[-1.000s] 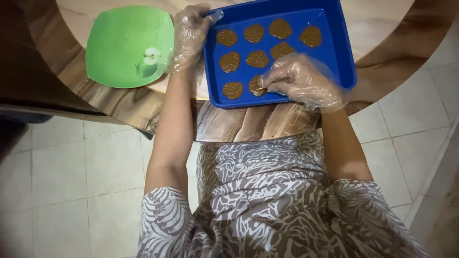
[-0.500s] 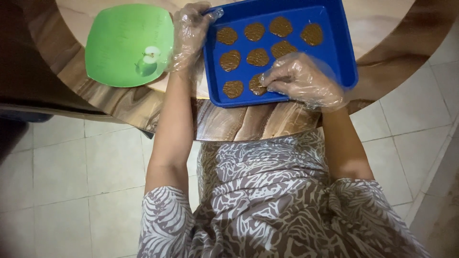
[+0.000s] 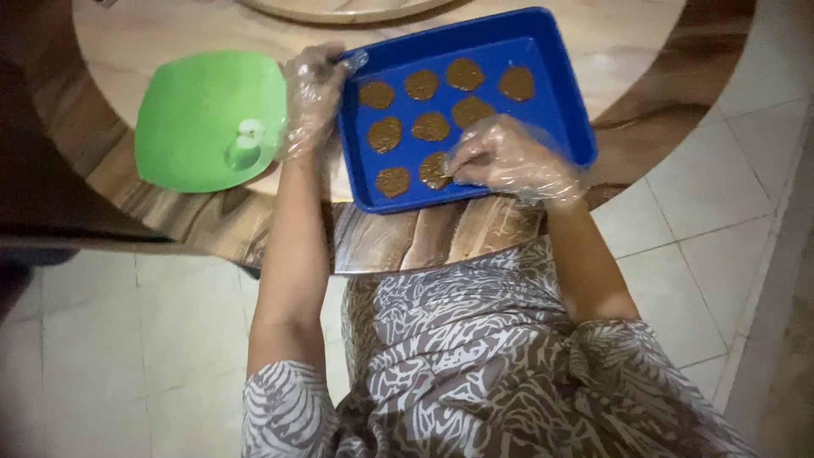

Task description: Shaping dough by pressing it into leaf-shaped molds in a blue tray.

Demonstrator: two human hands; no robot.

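Stuff you can't really make out here

The right hand (image 3: 509, 157) in its clear plastic glove covers part of the front-row brown patty (image 3: 434, 170), and whether the fingertips pinch it or just rest on it, can't tell. The left hand (image 3: 312, 97) hides the blue tray (image 3: 560, 119)'s left rim. The white bits on the green plate (image 3: 195, 119) are too blurry to identify. A round wooden thing (image 3: 339, 8) is cut off at the top edge.

Right hand (image 3: 509, 157) slightly nearer tray (image 3: 560, 110) edge.
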